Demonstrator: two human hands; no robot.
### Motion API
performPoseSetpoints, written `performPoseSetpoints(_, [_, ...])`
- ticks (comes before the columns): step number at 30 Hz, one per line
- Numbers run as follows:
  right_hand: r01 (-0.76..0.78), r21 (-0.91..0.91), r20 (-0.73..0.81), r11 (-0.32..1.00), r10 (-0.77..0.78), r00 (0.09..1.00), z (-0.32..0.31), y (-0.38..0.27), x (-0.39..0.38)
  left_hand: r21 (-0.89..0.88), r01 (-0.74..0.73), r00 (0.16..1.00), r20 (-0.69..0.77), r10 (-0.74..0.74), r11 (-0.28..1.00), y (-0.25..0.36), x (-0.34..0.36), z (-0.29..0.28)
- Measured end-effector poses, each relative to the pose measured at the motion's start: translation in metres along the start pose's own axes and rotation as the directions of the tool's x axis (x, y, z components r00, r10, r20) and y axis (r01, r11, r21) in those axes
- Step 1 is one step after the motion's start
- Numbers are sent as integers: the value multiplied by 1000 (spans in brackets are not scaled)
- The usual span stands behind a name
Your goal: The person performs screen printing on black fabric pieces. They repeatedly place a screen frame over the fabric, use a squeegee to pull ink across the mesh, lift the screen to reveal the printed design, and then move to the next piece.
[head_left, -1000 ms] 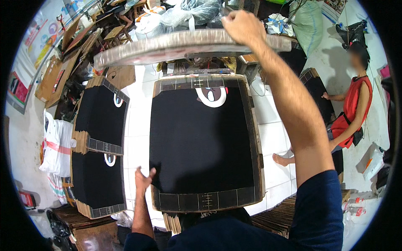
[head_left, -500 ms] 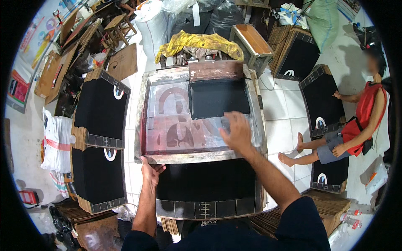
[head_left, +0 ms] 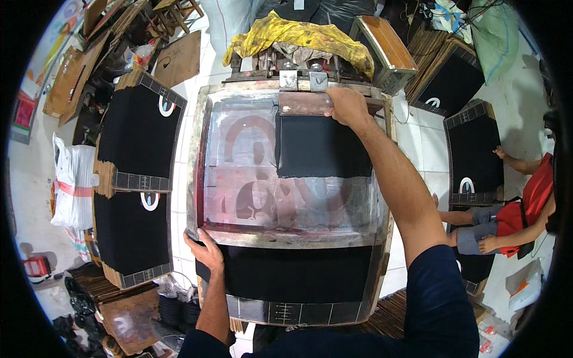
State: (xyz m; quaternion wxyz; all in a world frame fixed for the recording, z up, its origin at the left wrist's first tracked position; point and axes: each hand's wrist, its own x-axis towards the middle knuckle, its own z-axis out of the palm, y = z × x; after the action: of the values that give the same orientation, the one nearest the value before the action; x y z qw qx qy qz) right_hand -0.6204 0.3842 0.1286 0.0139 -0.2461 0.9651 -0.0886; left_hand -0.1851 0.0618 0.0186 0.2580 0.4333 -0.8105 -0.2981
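Observation:
A screen-printing frame [head_left: 286, 238] with a pale mesh and reddish-grey shapes lies over a board [head_left: 286, 274] covered in black fabric. My right hand [head_left: 347, 107] grips the wooden squeegee [head_left: 298, 103] at the screen's upper right, just above a dark rectangular patch [head_left: 319, 146] on the mesh. My left hand [head_left: 208, 250] has its fingers round the frame's near left corner.
Boards with black fabric and printed white arches stand left [head_left: 134, 125] and right [head_left: 468, 149]. A person in a red top [head_left: 525, 221] sits at the right, one hand on a board. A yellow cloth [head_left: 286, 33] lies behind the screen. Sacks and cardboard surround the workspace.
The screen was raised a second ago and now lies flat over the board. My left hand holds its corner; my right hand has moved from the frame's far edge onto the squeegee.

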Motion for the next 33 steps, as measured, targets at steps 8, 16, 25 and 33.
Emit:
performPoseSetpoints(8, [-15, -109, -344, 994, -24, 939, 15, -14, -20, 44, -52, 996, -67, 55, 998, -3, -1, 1])
performPoseSetpoints(16, [16, -118, -278, 993, -49, 959, 21, -29, -67, 89, -70, 992, -99, 79, 994, -14, 0, 6])
performPoseSetpoints(25, [43, -14, -247, 999, -45, 968, 11, -36, -76, 78, 2, 993, -115, 7, 997, -5, 0, 7])
performPoseSetpoints(33, [-3, -87, -290, 996, -22, 957, 26, -18, -29, 17, 49, 995, -92, -47, 999, -7, 2, 5])
